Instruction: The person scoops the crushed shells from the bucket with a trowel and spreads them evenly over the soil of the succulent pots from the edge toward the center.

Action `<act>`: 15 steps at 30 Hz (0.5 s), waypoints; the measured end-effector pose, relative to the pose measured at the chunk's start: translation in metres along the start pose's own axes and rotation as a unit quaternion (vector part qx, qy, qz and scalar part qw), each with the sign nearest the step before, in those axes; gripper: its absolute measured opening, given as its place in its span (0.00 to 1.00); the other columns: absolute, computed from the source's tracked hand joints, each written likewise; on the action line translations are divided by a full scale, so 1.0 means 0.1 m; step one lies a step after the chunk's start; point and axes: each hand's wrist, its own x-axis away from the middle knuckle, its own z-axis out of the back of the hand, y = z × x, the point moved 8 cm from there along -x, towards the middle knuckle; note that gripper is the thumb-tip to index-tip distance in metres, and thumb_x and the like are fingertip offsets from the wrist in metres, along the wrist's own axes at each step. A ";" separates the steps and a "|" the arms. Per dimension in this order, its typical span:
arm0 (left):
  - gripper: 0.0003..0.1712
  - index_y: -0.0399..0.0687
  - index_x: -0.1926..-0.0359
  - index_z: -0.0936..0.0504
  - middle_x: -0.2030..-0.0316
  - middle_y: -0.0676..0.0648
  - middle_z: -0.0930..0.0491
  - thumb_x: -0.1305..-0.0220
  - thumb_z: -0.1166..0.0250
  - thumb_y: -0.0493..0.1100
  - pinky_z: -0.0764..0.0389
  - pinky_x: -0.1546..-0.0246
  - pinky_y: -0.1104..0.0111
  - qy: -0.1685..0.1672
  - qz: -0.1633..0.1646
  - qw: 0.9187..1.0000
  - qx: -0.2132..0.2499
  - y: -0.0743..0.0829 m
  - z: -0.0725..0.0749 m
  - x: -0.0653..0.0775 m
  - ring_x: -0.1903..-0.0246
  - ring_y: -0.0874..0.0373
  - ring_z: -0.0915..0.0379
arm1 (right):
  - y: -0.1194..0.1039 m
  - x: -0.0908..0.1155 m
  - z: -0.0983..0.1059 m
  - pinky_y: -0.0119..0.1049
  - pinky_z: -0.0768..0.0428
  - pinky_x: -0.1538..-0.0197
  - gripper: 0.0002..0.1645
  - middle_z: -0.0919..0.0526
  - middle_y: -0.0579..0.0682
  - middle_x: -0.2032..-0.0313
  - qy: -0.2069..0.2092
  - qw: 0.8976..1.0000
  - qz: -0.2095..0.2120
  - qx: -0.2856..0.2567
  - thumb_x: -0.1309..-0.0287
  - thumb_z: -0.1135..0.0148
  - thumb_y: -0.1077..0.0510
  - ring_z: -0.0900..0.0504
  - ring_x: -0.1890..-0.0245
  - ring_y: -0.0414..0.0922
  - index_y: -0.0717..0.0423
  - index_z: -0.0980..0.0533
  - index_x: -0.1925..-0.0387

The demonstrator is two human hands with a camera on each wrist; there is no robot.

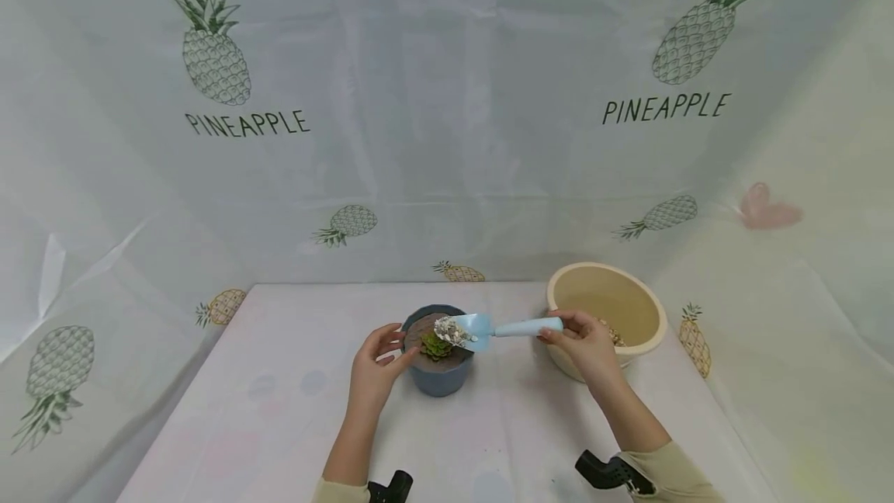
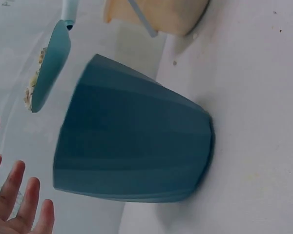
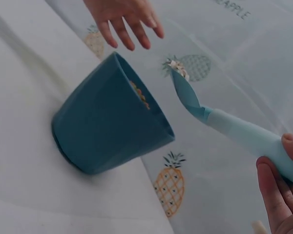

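Observation:
My right hand [image 1: 583, 344] pinches the end of the handle of a light blue hand trowel [image 1: 524, 327]. The trowel's blade, loaded with pale gravel [image 1: 452, 332], hangs over a blue-grey plant pot [image 1: 440, 383]. Inside the pot a small green succulent [image 1: 434, 347] stands in brown soil, partly covered by the blade in the head view. In the right wrist view the blade [image 3: 185, 92] is above the pot's rim, apart from it. My left hand [image 1: 377, 367] is beside the pot's left rim; its fingers [image 2: 27, 200] are spread and hold nothing.
A cream bucket [image 1: 569, 286] with some gravel [image 1: 613, 332] in it stands right of the pot, behind my right hand. The table [image 1: 293, 425] has a pale spotted cover. Pineapple-printed sheets [image 1: 447, 99] hang behind and at both sides.

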 end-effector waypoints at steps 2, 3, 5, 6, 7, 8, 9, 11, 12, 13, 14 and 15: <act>0.31 0.45 0.40 0.23 0.46 0.42 0.22 0.45 0.26 0.40 0.29 0.43 0.48 0.006 0.007 1.000 -0.005 -0.05 0.02 0.02 0.45 0.45 0.28 | 0.04 -0.01 -0.05 0.36 0.17 0.56 0.21 0.19 0.56 0.58 0.000 1.000 -0.012 0.007 0.46 0.31 0.69 0.14 0.65 0.42 0.72 0.25 0.51; 0.31 0.45 0.40 0.24 0.44 0.42 0.23 0.45 0.25 0.40 0.30 0.43 0.48 0.009 0.013 1.000 -0.009 -0.08 0.03 0.02 0.44 0.44 0.30 | 0.05 -0.01 -0.08 0.36 0.17 0.56 0.20 0.20 0.57 0.58 -0.001 1.000 -0.015 0.011 0.46 0.31 0.69 0.14 0.65 0.42 0.72 0.25 0.51; 0.33 0.45 0.39 0.25 0.41 0.41 0.27 0.46 0.25 0.41 0.33 0.41 0.46 0.008 0.023 1.000 -0.016 -0.15 0.02 0.03 0.41 0.42 0.34 | 0.07 -0.03 -0.15 0.37 0.17 0.56 0.20 0.21 0.60 0.56 -0.007 1.000 -0.016 0.014 0.46 0.31 0.70 0.14 0.64 0.42 0.71 0.25 0.51; 0.34 0.45 0.38 0.25 0.39 0.41 0.28 0.46 0.24 0.42 0.34 0.41 0.45 0.006 0.027 0.999 -0.022 -0.19 0.01 0.04 0.40 0.41 0.36 | 0.08 -0.03 -0.18 0.37 0.17 0.56 0.20 0.22 0.61 0.56 -0.011 1.000 -0.015 0.014 0.46 0.31 0.70 0.14 0.64 0.42 0.71 0.25 0.51; 0.36 0.45 0.37 0.26 0.38 0.41 0.30 0.47 0.24 0.42 0.34 0.40 0.44 0.003 0.033 0.999 -0.027 -0.24 0.00 0.04 0.38 0.40 0.37 | 0.09 -0.04 -0.21 0.37 0.17 0.56 0.20 0.22 0.63 0.55 -0.015 1.000 -0.011 0.013 0.46 0.31 0.70 0.14 0.64 0.43 0.72 0.24 0.51; 0.38 0.45 0.35 0.28 0.36 0.40 0.32 0.47 0.24 0.43 0.35 0.41 0.43 -0.002 0.037 0.999 -0.030 -0.27 -0.02 0.05 0.38 0.39 0.39 | 0.09 -0.05 -0.24 0.37 0.17 0.56 0.19 0.22 0.64 0.55 -0.019 1.000 -0.008 0.011 0.46 0.32 0.71 0.14 0.65 0.43 0.72 0.24 0.51; 0.40 0.45 0.34 0.29 0.35 0.40 0.33 0.48 0.23 0.43 0.35 0.41 0.42 -0.007 0.041 0.999 -0.032 -0.30 -0.04 0.05 0.37 0.38 0.40 | 0.09 -0.05 -0.27 0.37 0.17 0.56 0.19 0.22 0.65 0.55 -0.022 1.000 -0.004 0.010 0.46 0.32 0.72 0.14 0.65 0.43 0.72 0.24 0.52; 0.42 0.45 0.33 0.30 0.34 0.39 0.35 0.48 0.23 0.44 0.34 0.42 0.41 -0.016 0.047 0.998 -0.039 -0.34 -0.07 0.04 0.37 0.37 0.40 | 0.10 -0.06 -0.32 0.38 0.17 0.56 0.18 0.22 0.66 0.56 -0.029 1.000 -0.001 0.010 0.46 0.34 0.74 0.14 0.65 0.43 0.73 0.24 0.52; 0.43 0.46 0.33 0.31 0.33 0.39 0.35 0.49 0.22 0.44 0.34 0.43 0.40 -0.019 0.051 0.998 -0.042 -0.36 -0.09 0.04 0.36 0.36 0.41 | 0.10 -0.06 -0.35 0.38 0.17 0.56 0.18 0.22 0.66 0.56 -0.032 0.999 -0.001 0.010 0.45 0.34 0.74 0.15 0.65 0.43 0.73 0.24 0.52; 0.44 0.46 0.32 0.31 0.33 0.39 0.36 0.49 0.22 0.44 0.33 0.43 0.40 -0.022 0.057 0.997 -0.044 -0.38 -0.10 0.04 0.36 0.36 0.41 | 0.10 -0.07 -0.38 0.38 0.17 0.56 0.17 0.22 0.66 0.56 -0.034 0.999 -0.003 0.009 0.45 0.35 0.75 0.15 0.64 0.43 0.73 0.24 0.52; 0.44 0.46 0.32 0.31 0.32 0.38 0.36 0.50 0.22 0.44 0.33 0.44 0.40 -0.024 0.060 0.997 -0.045 -0.38 -0.12 0.04 0.36 0.35 0.41 | 0.10 -0.07 -0.40 0.38 0.17 0.56 0.17 0.22 0.65 0.56 -0.036 0.999 -0.005 0.012 0.45 0.35 0.74 0.15 0.64 0.42 0.72 0.24 0.52; 0.45 0.46 0.32 0.31 0.32 0.38 0.37 0.50 0.22 0.44 0.33 0.44 0.40 -0.026 0.063 0.997 -0.047 -0.39 -0.13 0.04 0.36 0.35 0.41 | 0.11 -0.08 -0.43 0.37 0.17 0.56 0.17 0.21 0.64 0.56 -0.036 0.999 -0.009 0.014 0.45 0.35 0.74 0.15 0.64 0.42 0.72 0.24 0.52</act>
